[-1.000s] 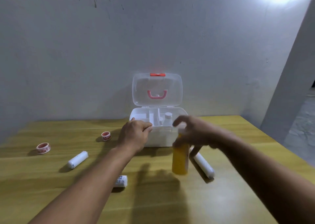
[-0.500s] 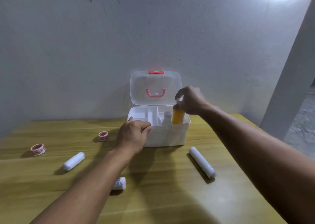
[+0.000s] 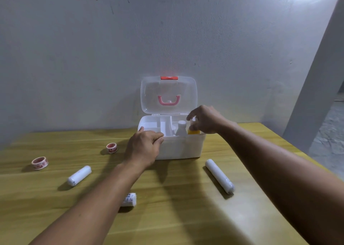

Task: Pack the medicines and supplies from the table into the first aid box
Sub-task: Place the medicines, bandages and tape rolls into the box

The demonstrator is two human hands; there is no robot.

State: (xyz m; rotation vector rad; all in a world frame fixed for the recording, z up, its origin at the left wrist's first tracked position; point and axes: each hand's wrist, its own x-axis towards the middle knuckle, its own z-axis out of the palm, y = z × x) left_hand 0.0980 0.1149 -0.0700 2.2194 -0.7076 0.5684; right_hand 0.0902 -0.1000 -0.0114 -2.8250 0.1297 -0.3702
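Standing on the yellow wooden table (image 3: 167, 216): white plastic first aid box (image 3: 178, 147), clear lid raised. Gripping its front-left rim, curled fingers closed: left hand (image 3: 144, 148). Pinching, fingertips clamped on the cap: right hand (image 3: 205, 119), lowering orange liquid bottle (image 3: 194, 131) into the box's right compartment, beside a white bottle (image 3: 181, 128).

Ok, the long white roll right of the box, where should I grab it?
Take the long white roll around its middle, from above, fingers across its narrow width. It lies flat and diagonal on the table, clear on both sides, nearest the right hand.
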